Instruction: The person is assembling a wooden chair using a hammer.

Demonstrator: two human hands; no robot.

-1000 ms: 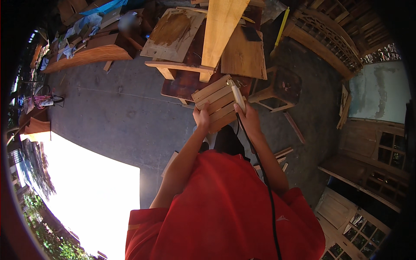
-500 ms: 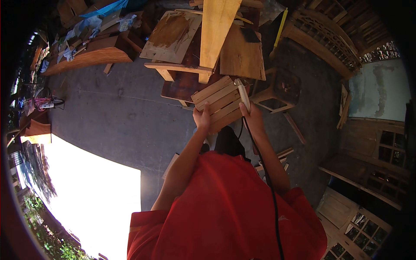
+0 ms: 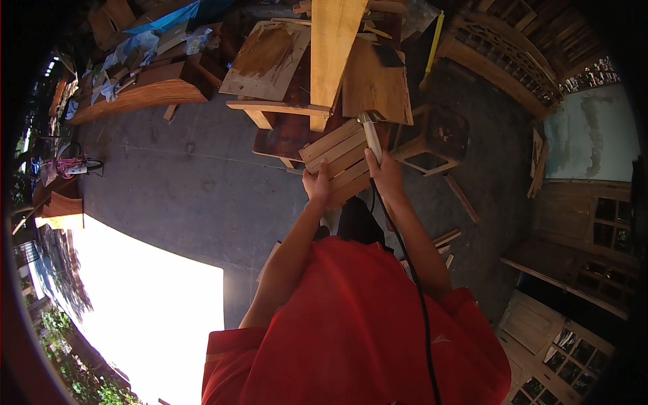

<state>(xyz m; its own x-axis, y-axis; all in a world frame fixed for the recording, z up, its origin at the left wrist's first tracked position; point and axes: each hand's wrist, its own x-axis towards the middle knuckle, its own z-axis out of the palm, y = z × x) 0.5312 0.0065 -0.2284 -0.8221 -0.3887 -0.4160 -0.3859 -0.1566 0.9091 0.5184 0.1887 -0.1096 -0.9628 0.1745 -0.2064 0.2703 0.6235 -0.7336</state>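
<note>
A small slatted wooden panel (image 3: 337,160) is held out in front of me over the concrete floor. My left hand (image 3: 316,187) grips its near lower edge. My right hand (image 3: 386,174) holds a pale corded power tool (image 3: 370,137) pressed against the panel's right side; its black cable (image 3: 405,270) runs down over my red shirt. Just beyond the panel stands a dark wooden work table (image 3: 290,135) with a long light plank (image 3: 332,47) lying across it.
A wooden stool (image 3: 432,138) stands to the right of the table. Boards and a curved wooden piece (image 3: 138,98) lie at the far left. Carved frames (image 3: 499,54) and window frames (image 3: 574,337) line the right side. Sunlit ground (image 3: 135,304) lies lower left.
The slatted panel and both hands have shifted slightly right and down in view; the grip on the panel and the tool is unchanged.
</note>
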